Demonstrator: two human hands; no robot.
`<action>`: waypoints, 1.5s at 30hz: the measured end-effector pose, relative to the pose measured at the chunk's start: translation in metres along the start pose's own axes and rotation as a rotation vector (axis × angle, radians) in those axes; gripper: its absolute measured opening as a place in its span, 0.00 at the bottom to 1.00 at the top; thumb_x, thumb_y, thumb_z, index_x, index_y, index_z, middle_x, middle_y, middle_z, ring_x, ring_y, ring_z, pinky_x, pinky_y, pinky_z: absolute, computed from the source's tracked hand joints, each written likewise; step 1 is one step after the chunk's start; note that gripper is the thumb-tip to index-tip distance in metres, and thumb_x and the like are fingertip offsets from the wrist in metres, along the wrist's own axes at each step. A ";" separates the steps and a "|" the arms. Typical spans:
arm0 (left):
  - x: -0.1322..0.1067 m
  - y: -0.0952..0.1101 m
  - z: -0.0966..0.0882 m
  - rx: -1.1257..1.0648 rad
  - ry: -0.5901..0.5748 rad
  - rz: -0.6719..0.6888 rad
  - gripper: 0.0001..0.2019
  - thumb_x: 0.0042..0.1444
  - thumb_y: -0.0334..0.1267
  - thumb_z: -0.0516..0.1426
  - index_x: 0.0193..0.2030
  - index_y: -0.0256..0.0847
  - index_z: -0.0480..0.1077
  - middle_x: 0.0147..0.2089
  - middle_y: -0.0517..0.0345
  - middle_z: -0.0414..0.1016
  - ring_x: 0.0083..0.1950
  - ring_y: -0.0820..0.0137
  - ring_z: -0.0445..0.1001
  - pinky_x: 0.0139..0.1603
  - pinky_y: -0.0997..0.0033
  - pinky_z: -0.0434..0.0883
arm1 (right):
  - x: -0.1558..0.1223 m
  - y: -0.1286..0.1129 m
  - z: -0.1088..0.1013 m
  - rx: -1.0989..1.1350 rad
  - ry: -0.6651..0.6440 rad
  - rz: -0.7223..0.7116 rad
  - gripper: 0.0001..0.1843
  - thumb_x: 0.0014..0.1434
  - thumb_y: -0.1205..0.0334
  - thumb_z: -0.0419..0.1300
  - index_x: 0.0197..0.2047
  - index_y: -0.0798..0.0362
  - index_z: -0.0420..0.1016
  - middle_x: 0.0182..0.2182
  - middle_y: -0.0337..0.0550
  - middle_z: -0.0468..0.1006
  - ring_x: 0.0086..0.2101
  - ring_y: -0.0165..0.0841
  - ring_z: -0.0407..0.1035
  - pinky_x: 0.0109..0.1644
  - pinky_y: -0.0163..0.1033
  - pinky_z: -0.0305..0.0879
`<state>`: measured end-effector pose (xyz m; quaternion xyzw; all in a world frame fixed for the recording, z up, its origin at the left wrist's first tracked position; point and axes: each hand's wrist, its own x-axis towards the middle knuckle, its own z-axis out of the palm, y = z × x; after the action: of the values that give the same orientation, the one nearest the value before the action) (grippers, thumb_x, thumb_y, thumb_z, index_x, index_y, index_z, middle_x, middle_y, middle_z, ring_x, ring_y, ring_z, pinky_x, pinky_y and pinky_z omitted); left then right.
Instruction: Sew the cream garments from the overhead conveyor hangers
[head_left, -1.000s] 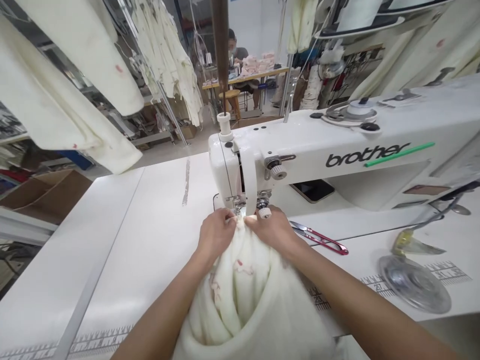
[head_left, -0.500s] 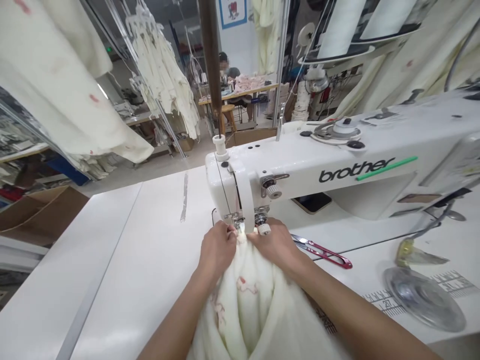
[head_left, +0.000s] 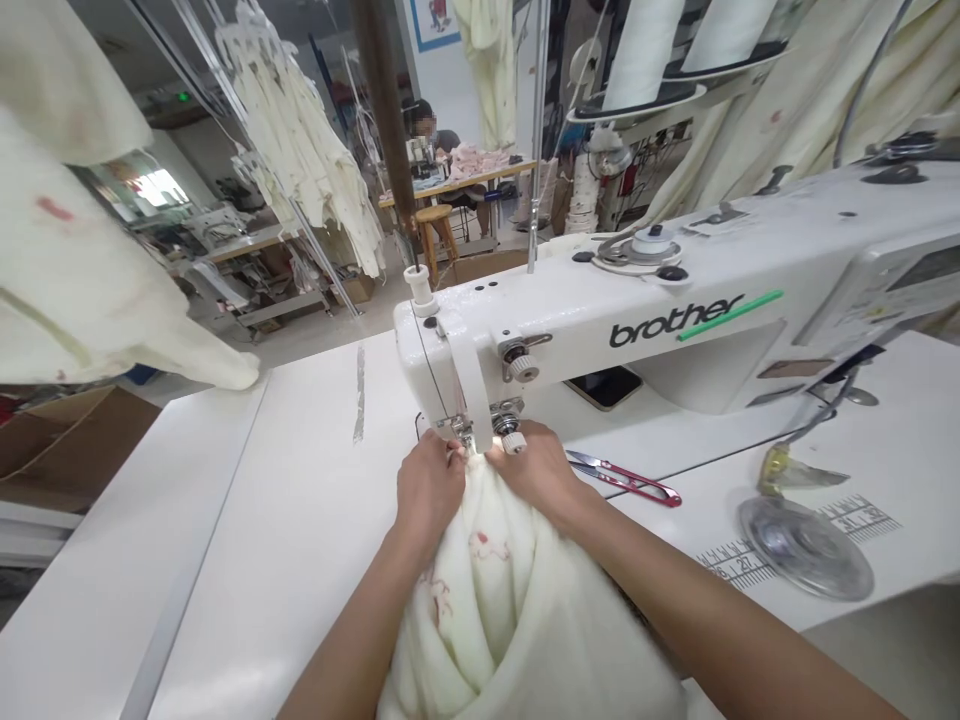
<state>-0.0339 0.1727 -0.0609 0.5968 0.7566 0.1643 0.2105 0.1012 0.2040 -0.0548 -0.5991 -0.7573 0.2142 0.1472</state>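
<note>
A white sewing machine (head_left: 555, 330) stands across the table, its needle area lit at the lower left of the head. Cream fabric (head_left: 517, 590) with small reddish printed figures runs from under the presser foot (head_left: 465, 436) down toward me in gathered folds. My left hand (head_left: 431, 485) pinches the fabric's edge just left of the foot. On the other side my right hand (head_left: 536, 465) grips the cloth, its fingertips partly hidden behind the machine's tension knob. Both hands lie close to the needle, which is hard to make out.
Red-handled thread snips (head_left: 626, 478) lie right of my right hand. A phone (head_left: 606, 386) rests under the machine arm. A clear round dish (head_left: 806, 548) sits on the printed ruler (head_left: 862, 515). Cream garments (head_left: 82, 270) hang at left; a person (head_left: 442, 135) sits at a far table.
The view has turned slightly right, so the machine appears farther left. Both hands stay on the fabric at the presser foot, with little visible shift of the cloth.
</note>
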 end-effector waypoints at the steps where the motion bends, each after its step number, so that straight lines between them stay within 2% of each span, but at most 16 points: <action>1: 0.001 -0.001 0.001 -0.005 0.005 0.005 0.07 0.55 0.35 0.49 0.36 0.42 0.66 0.35 0.54 0.74 0.36 0.63 0.71 0.34 0.70 0.61 | 0.000 0.000 0.001 -0.004 0.008 -0.002 0.07 0.53 0.67 0.52 0.25 0.55 0.68 0.24 0.42 0.73 0.25 0.32 0.63 0.27 0.33 0.49; 7: 0.004 -0.001 0.000 0.016 0.030 0.035 0.08 0.55 0.36 0.48 0.38 0.40 0.67 0.37 0.51 0.74 0.40 0.60 0.72 0.35 0.69 0.61 | 0.000 0.002 0.008 -0.012 0.032 -0.026 0.07 0.54 0.68 0.51 0.26 0.55 0.68 0.24 0.42 0.72 0.25 0.32 0.64 0.27 0.34 0.50; 14: 0.002 -0.002 -0.002 -0.085 0.032 0.064 0.09 0.56 0.36 0.48 0.39 0.41 0.67 0.39 0.54 0.74 0.40 0.63 0.71 0.36 0.70 0.62 | 0.001 0.007 0.012 0.000 0.050 -0.069 0.08 0.55 0.67 0.50 0.28 0.55 0.67 0.24 0.43 0.72 0.26 0.33 0.65 0.27 0.34 0.49; 18: 0.002 -0.006 -0.004 -0.159 0.009 0.070 0.10 0.55 0.36 0.49 0.43 0.40 0.67 0.40 0.54 0.74 0.42 0.65 0.71 0.39 0.70 0.63 | -0.003 0.019 0.006 0.052 0.019 -0.173 0.09 0.60 0.64 0.48 0.32 0.54 0.67 0.26 0.41 0.72 0.28 0.33 0.65 0.29 0.33 0.51; 22: 0.003 -0.008 -0.005 -0.181 -0.004 0.066 0.11 0.55 0.37 0.49 0.43 0.41 0.67 0.40 0.54 0.74 0.41 0.66 0.71 0.39 0.70 0.64 | -0.007 0.028 0.000 0.120 -0.027 -0.298 0.13 0.65 0.62 0.41 0.39 0.54 0.64 0.29 0.40 0.72 0.28 0.31 0.66 0.32 0.32 0.54; 26: 0.005 -0.010 -0.004 -0.177 -0.004 0.074 0.11 0.56 0.38 0.49 0.42 0.40 0.68 0.40 0.53 0.74 0.40 0.66 0.71 0.40 0.70 0.64 | -0.005 0.031 0.002 0.131 -0.016 -0.274 0.13 0.65 0.64 0.40 0.42 0.57 0.62 0.28 0.43 0.72 0.28 0.35 0.66 0.31 0.34 0.53; 31: 0.005 -0.010 -0.003 -0.169 0.010 0.068 0.10 0.55 0.36 0.49 0.40 0.40 0.68 0.40 0.54 0.74 0.40 0.66 0.71 0.39 0.70 0.64 | -0.003 0.031 0.003 0.155 -0.029 -0.268 0.10 0.65 0.61 0.44 0.40 0.56 0.62 0.30 0.43 0.72 0.31 0.34 0.67 0.33 0.33 0.54; 35: 0.005 -0.009 -0.003 -0.128 0.015 0.065 0.08 0.55 0.35 0.49 0.37 0.39 0.67 0.37 0.53 0.74 0.38 0.66 0.71 0.38 0.70 0.64 | -0.005 0.030 0.001 0.152 -0.033 -0.254 0.10 0.65 0.62 0.43 0.40 0.55 0.62 0.29 0.42 0.72 0.30 0.35 0.66 0.32 0.34 0.54; 45: 0.005 -0.008 -0.004 -0.147 0.007 0.101 0.09 0.56 0.35 0.49 0.40 0.40 0.68 0.40 0.53 0.74 0.41 0.66 0.71 0.40 0.70 0.64 | -0.004 0.025 -0.001 0.104 -0.027 -0.199 0.11 0.64 0.63 0.43 0.43 0.58 0.62 0.28 0.45 0.73 0.29 0.36 0.66 0.31 0.33 0.52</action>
<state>-0.0437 0.1757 -0.0618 0.6166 0.7121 0.2320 0.2426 0.1234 0.2046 -0.0665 -0.5097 -0.8029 0.2453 0.1883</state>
